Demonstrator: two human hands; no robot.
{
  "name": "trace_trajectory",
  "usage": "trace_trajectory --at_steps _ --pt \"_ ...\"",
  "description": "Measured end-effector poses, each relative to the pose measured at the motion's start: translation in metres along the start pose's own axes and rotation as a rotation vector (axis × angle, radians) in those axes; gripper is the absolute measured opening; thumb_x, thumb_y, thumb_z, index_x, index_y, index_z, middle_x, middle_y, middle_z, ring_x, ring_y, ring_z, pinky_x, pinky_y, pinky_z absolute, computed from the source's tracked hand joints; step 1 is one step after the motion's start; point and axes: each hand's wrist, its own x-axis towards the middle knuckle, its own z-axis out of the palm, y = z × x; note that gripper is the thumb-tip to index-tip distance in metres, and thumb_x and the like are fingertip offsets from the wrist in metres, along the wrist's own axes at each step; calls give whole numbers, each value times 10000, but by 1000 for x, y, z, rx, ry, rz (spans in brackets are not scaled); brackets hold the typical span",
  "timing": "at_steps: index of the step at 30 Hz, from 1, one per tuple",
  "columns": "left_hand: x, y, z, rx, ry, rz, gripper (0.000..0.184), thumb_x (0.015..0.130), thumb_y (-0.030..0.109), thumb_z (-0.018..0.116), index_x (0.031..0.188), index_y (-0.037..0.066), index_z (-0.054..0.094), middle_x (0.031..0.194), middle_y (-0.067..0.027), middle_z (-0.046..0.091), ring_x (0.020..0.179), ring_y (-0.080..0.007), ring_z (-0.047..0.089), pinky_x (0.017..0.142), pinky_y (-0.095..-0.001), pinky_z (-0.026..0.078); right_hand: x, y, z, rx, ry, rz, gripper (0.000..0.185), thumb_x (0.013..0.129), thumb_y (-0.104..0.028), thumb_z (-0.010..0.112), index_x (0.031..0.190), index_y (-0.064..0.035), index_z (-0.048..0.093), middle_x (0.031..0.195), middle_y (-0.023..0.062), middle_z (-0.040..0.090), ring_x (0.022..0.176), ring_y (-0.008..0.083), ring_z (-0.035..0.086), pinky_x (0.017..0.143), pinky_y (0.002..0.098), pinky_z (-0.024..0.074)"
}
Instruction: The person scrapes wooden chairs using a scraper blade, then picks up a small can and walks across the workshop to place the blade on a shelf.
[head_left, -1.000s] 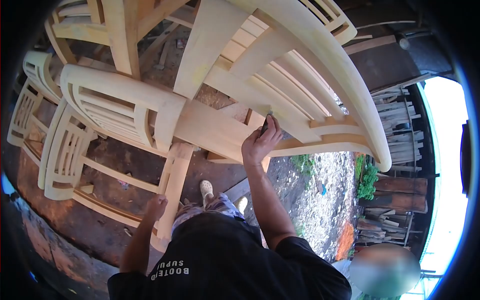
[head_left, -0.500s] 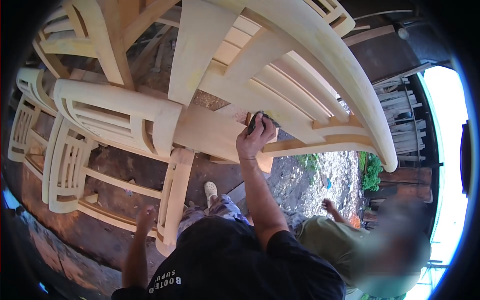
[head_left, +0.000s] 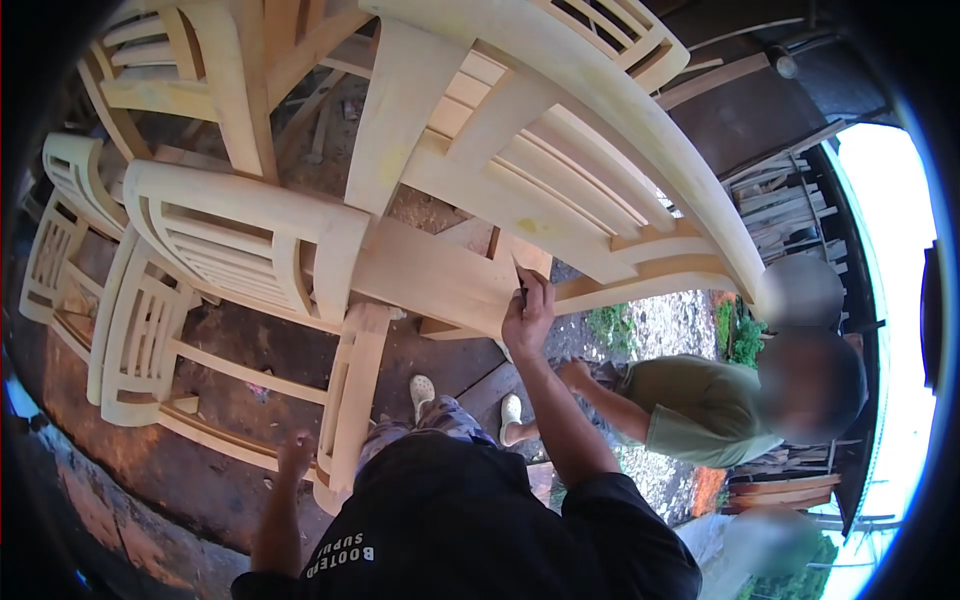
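Observation:
My right hand [head_left: 530,318] is closed on a dark, thin piece of sandpaper [head_left: 521,286], seen nearly edge-on between the fingers. It is held over the end of a pale wooden board [head_left: 440,272] of the large unpainted bench. Beyond it is the bench's slatted back [head_left: 520,215], with a yellowish patch on its lower rail. My left hand [head_left: 295,453] hangs low with curled fingers, beside the upright frame [head_left: 352,390] of another wooden piece. Nothing shows in it.
Slatted wooden chairs [head_left: 240,235] crowd the left and top. A co-worker in a green shirt [head_left: 700,410] stands close on my right, with a hand [head_left: 574,374] near my forearm. Stacked timber [head_left: 785,215] lines the right side.
My right hand has drawn back toward me with the sandpaper, off the yellowish patch on the back rail. The co-worker has moved forward beside my arm. The view has shifted slightly.

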Motion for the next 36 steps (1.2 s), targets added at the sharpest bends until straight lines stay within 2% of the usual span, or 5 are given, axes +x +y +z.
trace_trajectory --at_steps 6,17,29,32,36 --pt "14 18 9 53 -28 18 331 905 317 610 1070 54 723 921 -173 746 880 -324 732 811 -422 568 25 2 -27 699 135 597 246 895 -39 682 1140 -21 677 973 16 671 891 82 574 788 244 468" --pt "24 10 5 103 -10 122 274 908 293 621 1027 66 719 941 -179 738 874 -305 730 781 -426 564 64 58 -32 662 -65 603 243 881 -48 728 1112 13 685 897 22 693 804 85 609 749 223 477" --pt "9 13 19 102 -15 80 272 881 268 628 993 45 737 935 -183 739 894 -317 724 799 -424 560 59 53 -42 339 122 710 262 838 -95 770 1073 4 713 791 11 668 709 76 567 648 247 466" --pt "14 1 23 43 -15 26 297 879 283 621 1012 47 741 951 -189 741 905 -318 724 812 -422 560 43 29 -58 258 151 597 257 849 -56 715 1102 -9 713 830 101 727 738 202 646 710 346 514" --pt "10 2 23 56 -28 19 318 878 300 616 1034 53 741 962 -194 742 919 -312 726 825 -421 560 33 15 -62 -65 277 -8 355 869 45 605 1201 -51 682 1076 131 704 977 319 613 875 428 491"
